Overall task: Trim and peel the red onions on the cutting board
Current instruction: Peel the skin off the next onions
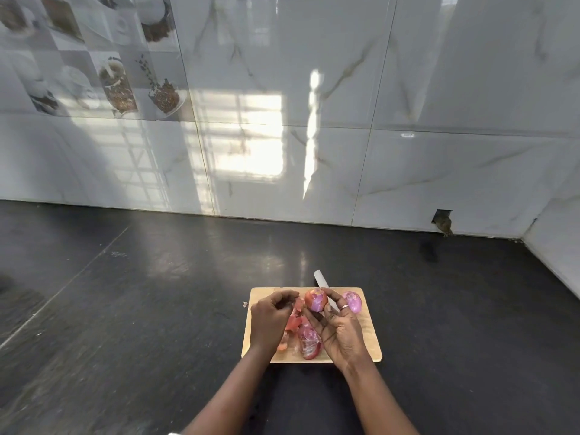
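A wooden cutting board [372,337] lies on the dark counter. My right hand [340,328] holds a partly peeled red onion [315,299] in its fingertips above the board, together with a knife [323,282] whose pale blade points away from me. My left hand [271,317] hovers just left of the onion with its fingers curled; I cannot make out anything in them. A peeled purple onion [353,301] sits at the board's far right. Another red onion [309,340] lies near the board's front edge, between my hands. Loose reddish skins [293,323] lie beside it.
A scrap of onion skin [244,304] lies on the black counter [157,309] just left of the board. A glossy marble-tiled wall [314,120] closes the back, and a side wall [558,255] stands at the right.
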